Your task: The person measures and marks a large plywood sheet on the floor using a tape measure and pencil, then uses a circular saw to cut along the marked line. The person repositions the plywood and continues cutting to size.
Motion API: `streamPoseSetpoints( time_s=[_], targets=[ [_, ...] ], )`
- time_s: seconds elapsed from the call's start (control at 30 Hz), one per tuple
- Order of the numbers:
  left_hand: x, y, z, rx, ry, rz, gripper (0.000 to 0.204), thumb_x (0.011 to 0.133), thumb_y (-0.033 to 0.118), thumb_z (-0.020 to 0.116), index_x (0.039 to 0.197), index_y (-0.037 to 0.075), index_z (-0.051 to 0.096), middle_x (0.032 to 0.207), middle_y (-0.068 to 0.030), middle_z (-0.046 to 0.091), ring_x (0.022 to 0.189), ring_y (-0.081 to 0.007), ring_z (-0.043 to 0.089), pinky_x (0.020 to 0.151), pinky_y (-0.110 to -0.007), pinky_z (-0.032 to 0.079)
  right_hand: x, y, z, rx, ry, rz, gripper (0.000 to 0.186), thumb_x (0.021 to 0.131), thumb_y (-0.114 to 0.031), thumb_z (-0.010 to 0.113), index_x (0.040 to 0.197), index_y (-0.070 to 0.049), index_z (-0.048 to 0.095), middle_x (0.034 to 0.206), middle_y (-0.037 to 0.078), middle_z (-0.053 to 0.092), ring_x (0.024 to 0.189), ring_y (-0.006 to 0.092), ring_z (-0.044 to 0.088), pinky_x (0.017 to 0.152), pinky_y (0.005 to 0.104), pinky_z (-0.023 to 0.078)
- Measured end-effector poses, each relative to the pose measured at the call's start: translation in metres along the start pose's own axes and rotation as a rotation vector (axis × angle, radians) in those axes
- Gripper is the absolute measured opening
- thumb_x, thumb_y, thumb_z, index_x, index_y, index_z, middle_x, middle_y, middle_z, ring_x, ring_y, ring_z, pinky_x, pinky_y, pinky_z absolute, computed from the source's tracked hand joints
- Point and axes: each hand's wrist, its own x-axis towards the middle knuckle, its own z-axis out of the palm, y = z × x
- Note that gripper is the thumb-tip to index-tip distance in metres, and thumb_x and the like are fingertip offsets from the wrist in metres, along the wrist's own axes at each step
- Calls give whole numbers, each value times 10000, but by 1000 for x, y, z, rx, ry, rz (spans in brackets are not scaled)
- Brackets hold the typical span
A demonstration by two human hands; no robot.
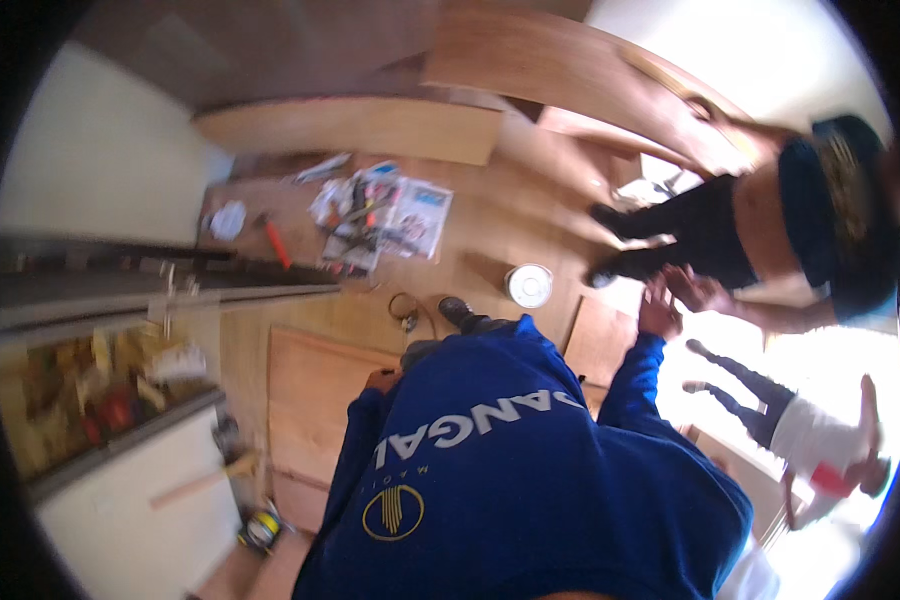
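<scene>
Worker at a floor-level work area, seen from above. The L hand (382,380) was at the L side of the blue shirt (490,450), nearest a flat wood panel (315,390), which lay on the floor to the L; this hand was largely hidden, so whether its fingers were open or closed couldn't be told. The R hand (660,314) was raised fwd & to the R, just beside a co-worker's hand (702,292); overlap & blur left contact unclear. Its fingers pointed fwd; any grip couldn't be told. A white bucket (528,286) stood b/w the wearer's shoe (456,310) & the co-worker's dark shoes (602,275). Fwd L: papers (432,205) w/ misc. tools on top, plus a hammer (275,243) w/ orange-red handle, L of them. Far R: a 2nd person (820,435) in a white top.
</scene>
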Motion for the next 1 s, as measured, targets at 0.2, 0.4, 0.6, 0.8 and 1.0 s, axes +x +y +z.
streamPoseSetpoints(
  time_s=[0.2,0.4,0.6,0.8,1.0],
  targets=[
    [26,-96,38,-102,36,70,576,826,514,776,1102,9,780,1058,-164,782,1018,-269,738,886,-363,554,22,-46,8,4,96,45,620,980,-360,449,1522,-64,397,1517,176,450,1311,381,533,1051,568,450],
    [1,-124,40,-209,30,-1,447,835,468,706,938,39,772,892,-111,754,838,-229,697,793,-375,538,40,-49,-11,-85,362,-15,592,998,-401,456,1510,-107,410,1422,160,528,1207,371,594,986,572,491],
    [-32,-196,68,-776,-39,124,290,841,337,648,876,64,739,813,-72,691,740,-212,632,714,-364,506,-11,-2,-71,-197,803,200,544,1038,-487,435,1510,-218,396,1297,129,630,1142,351,639,937,571,518],
    [-96,-296,129,-126,278,415,193,922,173,590,1000,196,765,1158,-32,744,1093,-234,688,917,-389,535,-56,159,-47,-1422,247,1027,349,1047,-375,465,1293,-158,588,1010,92,703,845,298,692,779,504,569],
    [-201,-363,188,-575,419,156,235,937,244,670,1155,220,754,1142,-47,730,1107,-284,683,960,-410,552,-216,376,75,-1998,-1747,599,198,1005,-244,598,906,-99,690,719,17,625,589,143,592,538,313,488]
  ],
)
